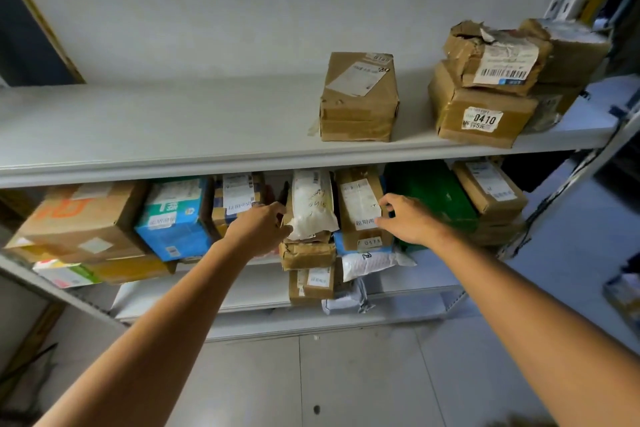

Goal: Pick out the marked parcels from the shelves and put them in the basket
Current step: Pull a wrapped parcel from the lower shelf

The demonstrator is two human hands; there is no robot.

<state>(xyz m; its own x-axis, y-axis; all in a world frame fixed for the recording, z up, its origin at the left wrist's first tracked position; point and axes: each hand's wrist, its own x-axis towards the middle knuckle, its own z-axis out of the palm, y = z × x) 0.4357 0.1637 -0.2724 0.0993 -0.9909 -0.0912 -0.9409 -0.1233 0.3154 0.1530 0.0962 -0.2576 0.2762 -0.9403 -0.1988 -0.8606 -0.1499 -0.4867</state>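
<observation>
Both my arms reach into the middle shelf (408, 274), which is packed with parcels. My left hand (259, 229) touches the left side of a white padded bag (311, 204) standing on crumpled brown boxes (306, 253); its fingers curl at the bag's edge. My right hand (405, 218) pinches the right edge of an upright brown box (358, 208) with a white label and a small tag reading 0171. The basket is out of view.
The top shelf (173, 135) holds a taped brown box (358, 97) and a stack of torn boxes, one tagged 0410 (483, 121). On the middle shelf stand an orange-printed carton (79, 218), a blue box (176, 215) and a green box (431, 194). Grey floor lies below.
</observation>
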